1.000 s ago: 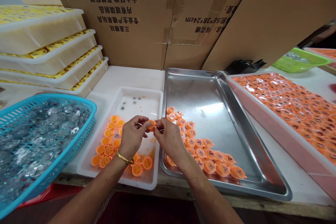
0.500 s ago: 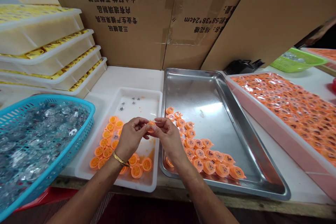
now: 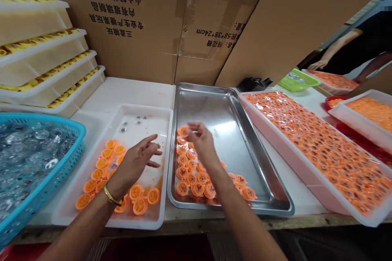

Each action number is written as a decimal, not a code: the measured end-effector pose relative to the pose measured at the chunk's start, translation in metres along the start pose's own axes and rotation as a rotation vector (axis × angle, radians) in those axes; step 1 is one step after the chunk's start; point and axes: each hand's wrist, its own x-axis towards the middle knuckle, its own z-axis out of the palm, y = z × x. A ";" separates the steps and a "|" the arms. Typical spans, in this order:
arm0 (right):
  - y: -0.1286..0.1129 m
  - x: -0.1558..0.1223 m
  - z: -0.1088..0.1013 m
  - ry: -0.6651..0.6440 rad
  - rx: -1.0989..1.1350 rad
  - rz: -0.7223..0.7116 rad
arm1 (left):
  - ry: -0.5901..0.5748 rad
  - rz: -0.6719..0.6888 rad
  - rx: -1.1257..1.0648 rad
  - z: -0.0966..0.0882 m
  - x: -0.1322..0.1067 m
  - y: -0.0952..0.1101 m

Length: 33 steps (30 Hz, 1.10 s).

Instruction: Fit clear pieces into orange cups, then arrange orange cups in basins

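Observation:
My left hand [image 3: 139, 161], with a gold bracelet at the wrist, is open and holds nothing. Its fingers are spread above the white plastic tray [image 3: 168, 130], where round orange cups [image 3: 89, 186] lie in a cluster. Over the left side of the metal tray [image 3: 214, 110], my right hand [image 3: 202, 140] has thumb and fingers pinched at an orange round case [image 3: 183, 131], at the far end of the cases lying there. The fingertips are slightly blurred. Other orange cases [image 3: 182, 188] with printed faces lie in rows below, partly hidden by my right forearm.
A blue basket [image 3: 81, 130] of clear plastic pieces stands at left, before stacked trays [image 3: 73, 94] of yellow items. Cardboard boxes [image 3: 147, 57] wall the back. A long tray [image 3: 294, 151] of orange pieces is at right. Beyond it, a person's hand [image 3: 318, 64] is near a green basket [image 3: 297, 81].
My hands, together on an orange case before, have parted. The right went to the metal tray with the case; the left let go and opened. The view has turned right.

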 end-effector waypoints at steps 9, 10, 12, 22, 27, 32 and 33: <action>0.052 0.083 -0.026 0.088 -0.466 0.126 | 0.194 0.038 0.106 -0.040 0.010 -0.010; 0.055 0.084 -0.023 0.072 -0.491 0.129 | 0.239 0.051 0.123 -0.048 0.011 -0.009; 0.056 0.084 -0.022 0.047 -0.541 0.128 | 0.320 0.062 0.196 -0.065 0.015 -0.008; -0.010 -0.017 0.061 -0.526 -0.571 -0.284 | 0.101 -0.045 1.367 -0.094 0.007 -0.017; -0.012 -0.062 0.126 -0.660 -0.915 -0.318 | 0.185 -0.124 1.478 -0.076 0.001 -0.026; -0.007 -0.052 0.138 -0.612 -1.064 -0.334 | 0.205 -0.121 1.441 -0.071 -0.001 -0.028; -0.005 -0.049 0.136 -0.601 -1.070 -0.329 | 0.196 -0.112 1.427 -0.070 -0.001 -0.028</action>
